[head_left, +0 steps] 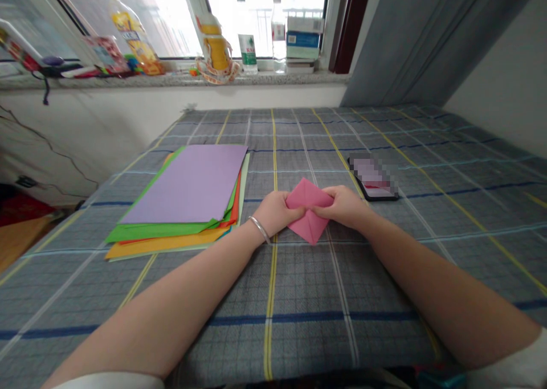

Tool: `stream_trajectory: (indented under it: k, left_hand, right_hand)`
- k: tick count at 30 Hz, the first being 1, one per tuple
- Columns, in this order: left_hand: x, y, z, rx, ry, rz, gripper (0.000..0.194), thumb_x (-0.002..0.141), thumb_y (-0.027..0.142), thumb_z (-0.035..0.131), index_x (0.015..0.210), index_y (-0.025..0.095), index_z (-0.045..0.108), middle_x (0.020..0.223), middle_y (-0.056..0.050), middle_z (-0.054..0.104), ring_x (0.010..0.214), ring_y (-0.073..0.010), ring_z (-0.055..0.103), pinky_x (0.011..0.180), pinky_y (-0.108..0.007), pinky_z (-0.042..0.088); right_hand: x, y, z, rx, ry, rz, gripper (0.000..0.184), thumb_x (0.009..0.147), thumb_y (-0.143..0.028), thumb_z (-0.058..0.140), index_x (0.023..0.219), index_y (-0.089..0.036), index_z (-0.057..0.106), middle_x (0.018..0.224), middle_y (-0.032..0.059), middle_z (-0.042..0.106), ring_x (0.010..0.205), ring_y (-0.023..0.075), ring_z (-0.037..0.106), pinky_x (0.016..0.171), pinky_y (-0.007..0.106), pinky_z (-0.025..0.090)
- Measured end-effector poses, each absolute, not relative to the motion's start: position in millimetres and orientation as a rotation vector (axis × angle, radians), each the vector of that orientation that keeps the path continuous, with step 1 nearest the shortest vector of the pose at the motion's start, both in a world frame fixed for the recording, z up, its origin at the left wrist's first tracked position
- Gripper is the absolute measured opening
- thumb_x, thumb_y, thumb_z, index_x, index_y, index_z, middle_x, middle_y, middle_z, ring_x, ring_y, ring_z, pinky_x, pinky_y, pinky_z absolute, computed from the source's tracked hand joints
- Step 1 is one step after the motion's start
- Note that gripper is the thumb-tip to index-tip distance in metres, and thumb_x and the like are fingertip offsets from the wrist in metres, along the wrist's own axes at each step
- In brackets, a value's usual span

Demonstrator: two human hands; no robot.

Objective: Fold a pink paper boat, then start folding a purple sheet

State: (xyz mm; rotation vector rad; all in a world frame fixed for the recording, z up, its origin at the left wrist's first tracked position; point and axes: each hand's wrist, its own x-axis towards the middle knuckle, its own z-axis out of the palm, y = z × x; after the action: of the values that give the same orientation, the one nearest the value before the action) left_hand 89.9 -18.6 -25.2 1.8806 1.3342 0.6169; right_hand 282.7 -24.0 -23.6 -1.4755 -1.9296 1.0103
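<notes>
Fingers point(298, 211) of both hands are closed on a folded square of pink paper point(308, 209), pinching it from either side, with the left hand point(276, 213) and right hand point(342, 207) nearly meeting at its middle. The hands hide the paper's centre, so its folds are hard to make out. It sits just above a plaid blue-grey cloth point(299, 298). A silver bangle point(259, 229) circles the left wrist. Left of the hands lies a stack of coloured paper point(183, 184), lilac on top over green, orange and yellow sheets. Right of them, a phone point(374, 178) lies with its screen blurred out. On the stone windowsill point(179, 80) stand a yellow-labelled bottle point(134, 36), a green-labelled water bottle point(247, 50), a clear bottle point(278, 36) and a blue-and-white box point(303, 36); none of their writing is legible.
</notes>
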Motion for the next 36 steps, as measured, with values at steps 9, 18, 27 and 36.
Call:
stream_trajectory:
  k: [9, 18, 27, 36]
  left_hand:
    - [94, -19, -24, 2.053, 1.376, 0.643, 0.029, 0.073, 0.04, 0.06, 0.059, 0.015, 0.062, 0.054, 0.001, 0.052, 0.052, -0.0115, 0.045, 0.048, -0.022, 0.028]
    - [92, -18, -23, 1.887, 1.313, 0.641, 0.024, 0.071, 0.035, 0.06, 0.06, 0.014, 0.06, 0.054, 0.002, 0.05, 0.05, -0.0094, 0.042, 0.046, -0.021, 0.028]
    - [88, -13, -23, 1.787, 1.348, 0.674, 0.021, 0.071, 0.033, 0.063, 0.061, 0.014, 0.06, 0.055, 0.002, 0.054, 0.049, -0.0088, 0.043, 0.047, -0.022, 0.031]
    - [83, -9, -26, 1.798, 1.355, 0.656, 0.024, 0.071, 0.035, 0.062, 0.063, 0.013, 0.062, 0.056, 0.0, 0.055, 0.05, -0.0092, 0.044, 0.046, -0.022, 0.03]
  right_hand:
    - [273, -26, -16, -1.553, -2.03, 0.813, 0.017, 0.067, -0.033, 0.062, 0.07, -0.017, 0.066, 0.064, 0.0007, 0.063, 0.058, 0.0132, 0.054, 0.05, 0.023, 0.034]
    - [281, -20, -16, -1.603, -1.992, 0.943, 0.017, 0.064, -0.028, 0.06, 0.073, -0.016, 0.067, 0.062, 0.0001, 0.062, 0.056, 0.0121, 0.051, 0.048, 0.023, 0.033]
    - [302, -7, -28, -1.56, -1.726, 1.129, 0.009, 0.064, -0.024, 0.059, 0.07, -0.018, 0.063, 0.06, -0.0001, 0.06, 0.052, 0.0102, 0.049, 0.046, 0.021, 0.033]
    - [314, -8, -22, -1.594, -1.621, 1.158, 0.009, 0.069, -0.027, 0.063, 0.072, -0.018, 0.062, 0.063, 0.0012, 0.06, 0.051, 0.0098, 0.049, 0.047, 0.022, 0.039]
